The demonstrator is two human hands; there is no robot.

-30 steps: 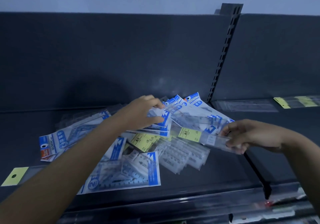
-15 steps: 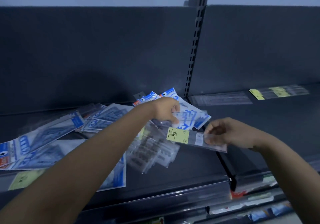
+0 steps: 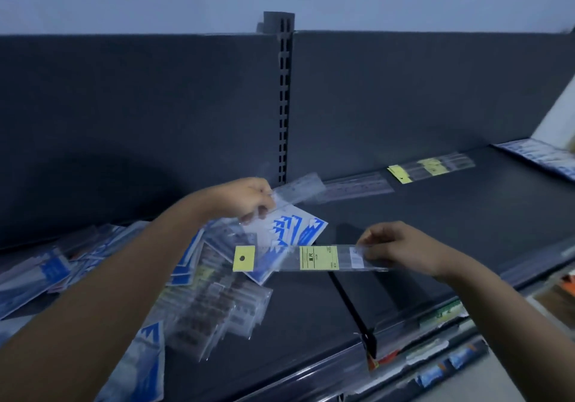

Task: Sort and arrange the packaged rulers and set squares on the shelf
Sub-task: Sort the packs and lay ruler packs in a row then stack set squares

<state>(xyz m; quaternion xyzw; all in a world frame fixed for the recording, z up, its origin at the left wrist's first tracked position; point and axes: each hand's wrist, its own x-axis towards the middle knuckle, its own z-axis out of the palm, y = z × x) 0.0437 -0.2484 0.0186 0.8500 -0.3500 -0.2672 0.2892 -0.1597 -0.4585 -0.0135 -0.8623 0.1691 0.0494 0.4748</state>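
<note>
At frame centre, our right hand (image 3: 401, 250) pinches the yellow-labelled ruler pack (image 3: 311, 258) level, clear of the pile (image 3: 199, 277); our left hand (image 3: 245, 197) grips a clear ruler pack (image 3: 298, 187), separating types.

Both hands (image 3: 245, 199) (image 3: 395, 247) pinching (arms outstretched)

A shop aisle: dark metal retail shelving (image 3: 435, 230) with a slotted upright (image 3: 283, 99) (dim lighting), packaged stationery (image 3: 214, 292) heaped on it, price-label strips (image 3: 435, 317) along the edge.
</note>
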